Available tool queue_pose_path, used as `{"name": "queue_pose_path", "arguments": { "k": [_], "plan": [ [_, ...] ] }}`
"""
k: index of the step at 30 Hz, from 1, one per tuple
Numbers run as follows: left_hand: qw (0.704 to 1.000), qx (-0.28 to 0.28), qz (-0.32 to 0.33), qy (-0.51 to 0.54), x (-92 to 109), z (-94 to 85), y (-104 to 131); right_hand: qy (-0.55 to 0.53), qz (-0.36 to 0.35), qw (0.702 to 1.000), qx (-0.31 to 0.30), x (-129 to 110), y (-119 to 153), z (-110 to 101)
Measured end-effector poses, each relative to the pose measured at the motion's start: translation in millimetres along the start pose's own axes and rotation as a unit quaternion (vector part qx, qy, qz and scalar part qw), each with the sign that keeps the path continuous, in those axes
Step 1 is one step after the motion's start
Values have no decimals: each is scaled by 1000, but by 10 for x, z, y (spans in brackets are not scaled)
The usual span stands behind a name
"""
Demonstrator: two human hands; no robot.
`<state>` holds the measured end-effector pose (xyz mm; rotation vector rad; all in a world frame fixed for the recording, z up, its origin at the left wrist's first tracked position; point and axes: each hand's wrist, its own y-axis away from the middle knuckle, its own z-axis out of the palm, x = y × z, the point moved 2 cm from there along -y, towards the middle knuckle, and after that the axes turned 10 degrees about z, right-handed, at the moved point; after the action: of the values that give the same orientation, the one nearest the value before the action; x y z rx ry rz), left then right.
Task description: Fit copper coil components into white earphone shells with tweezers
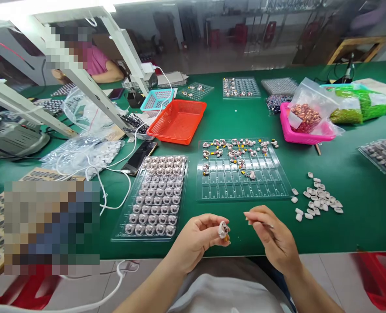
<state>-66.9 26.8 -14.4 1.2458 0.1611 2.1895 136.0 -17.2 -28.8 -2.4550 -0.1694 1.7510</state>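
Observation:
Near the table's front edge, my left hand [196, 239] pinches a small white part [224, 230] with an orange piece on its underside. To its right, my right hand [274, 237] is closed around a thin tool [267, 225], mostly hidden by the fingers. The two hands are apart. Beyond them lies a clear plastic tray [225, 180] with small wired parts in its upper slots. Left of my hands stands a tray of round, light metallic-looking parts [155, 195] in rows. Loose white caps [318, 195] are scattered at the right.
A red basket [180, 121], a blue basket [157, 100] and a phone [141, 157] lie left of centre, with a white cable [123, 171] nearby. A pink basket [307, 134] holds a bag of copper-coloured parts. Another person [101, 65] sits across the table, at the back left.

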Motion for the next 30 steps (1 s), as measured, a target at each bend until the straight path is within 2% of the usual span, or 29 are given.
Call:
{"name": "queue_pose_path", "arguments": {
  "k": [3,6,8,11,13,17,19,23,30],
  "plan": [
    [999,13,28,-10,-14,18,-6,84,16,996,35,86,29,-45],
    [997,27,58,-42,-15,7,-15,172,32,984,27,150,27,-100],
    [995,40,70,-57,-10,-11,-18,175,50,983,10,168,36,-145],
    [994,55,74,-58,-17,-30,-16,116,64,991,17,125,87,-189],
    [994,61,77,-53,-36,-29,-16,31,75,996,27,57,136,-162],
    [992,72,96,-48,-77,10,-22,-180,64,981,33,-95,199,35],
    [990,80,105,-52,-86,40,-18,-227,41,972,45,-139,199,141],
    [986,89,123,-62,-82,88,5,-212,6,976,58,-143,185,253],
    [985,101,127,-60,-93,78,14,-166,-6,984,69,-98,206,261]
  ]
}}
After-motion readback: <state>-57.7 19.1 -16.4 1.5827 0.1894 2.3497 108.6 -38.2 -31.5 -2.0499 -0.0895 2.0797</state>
